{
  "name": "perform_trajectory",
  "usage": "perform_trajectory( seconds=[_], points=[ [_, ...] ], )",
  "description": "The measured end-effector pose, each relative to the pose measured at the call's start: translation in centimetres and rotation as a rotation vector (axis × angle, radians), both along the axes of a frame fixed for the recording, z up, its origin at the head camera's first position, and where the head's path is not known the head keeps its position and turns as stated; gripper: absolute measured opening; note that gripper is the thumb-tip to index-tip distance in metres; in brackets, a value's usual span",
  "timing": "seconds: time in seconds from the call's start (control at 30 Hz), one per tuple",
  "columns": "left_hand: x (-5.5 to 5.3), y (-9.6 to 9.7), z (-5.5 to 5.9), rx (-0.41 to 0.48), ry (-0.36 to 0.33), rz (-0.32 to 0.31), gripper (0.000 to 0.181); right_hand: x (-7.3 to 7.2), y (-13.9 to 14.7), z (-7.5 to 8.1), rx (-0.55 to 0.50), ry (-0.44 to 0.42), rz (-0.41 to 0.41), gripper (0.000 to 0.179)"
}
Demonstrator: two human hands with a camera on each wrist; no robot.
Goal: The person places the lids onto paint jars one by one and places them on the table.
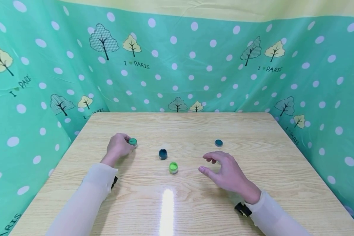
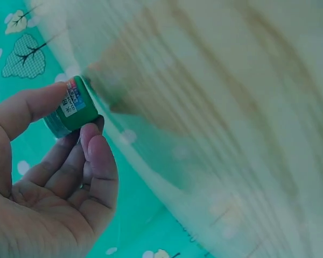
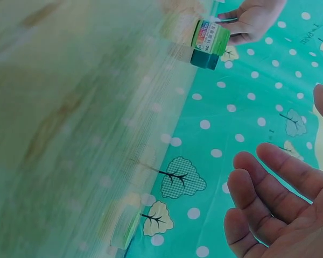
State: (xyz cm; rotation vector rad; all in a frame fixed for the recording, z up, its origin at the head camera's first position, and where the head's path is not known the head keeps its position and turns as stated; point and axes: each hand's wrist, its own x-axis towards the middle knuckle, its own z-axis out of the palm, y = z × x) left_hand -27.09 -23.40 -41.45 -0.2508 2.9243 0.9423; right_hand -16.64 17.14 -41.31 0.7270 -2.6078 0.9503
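Note:
At the left of the table my left hand (image 1: 120,145) pinches a small green paint jar (image 1: 132,141) between thumb and fingers. In the left wrist view a printed label shows on the side of that green jar (image 2: 72,107), with the thumb against it. My right hand (image 1: 228,170) hovers over the right part of the table, fingers spread and slightly bent, holding nothing. Between the hands stand a light green paint jar (image 1: 173,167) and, farther back, a dark blue jar (image 1: 163,154). A round dark blue lid (image 1: 219,143) lies beyond the right fingertips.
The wood-grain table (image 1: 194,209) reaches to a green dotted curtain (image 1: 191,65) at the back and both sides. A bright light reflection runs down the table's front middle. Dark straps (image 1: 242,209) sit at the wrists.

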Motion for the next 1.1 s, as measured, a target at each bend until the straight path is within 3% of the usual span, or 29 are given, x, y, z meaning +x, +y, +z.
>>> perform_trajectory(
  seconds=[0.2, 0.43, 0.6, 0.83, 1.1],
  points=[
    [0.1, -0.1, -0.1, 0.013, -0.023, -0.013, 0.036, 0.0, 0.0, 0.0, -0.006, -0.005, 0.001, 0.037],
    [1.1, 0.1, 0.4, 0.046, 0.012, 0.003, 0.057, 0.0, 0.0, -0.1, -0.006, 0.001, 0.001, 0.036],
    [2.1, 0.4, 1.2, 0.073, 0.071, 0.021, 0.056, 0.0, 0.1, 0.0, -0.016, -0.002, -0.011, 0.035],
    [3.0, 1.4, 2.3, 0.128, 0.168, -0.011, 0.051, 0.1, 0.2, 0.2, -0.027, -0.006, -0.021, 0.035],
    [3.5, 2.7, 2.3, 0.221, 0.203, -0.072, 0.045, 0.0, 0.4, 0.4, -0.032, -0.008, -0.033, 0.037]
  ],
)
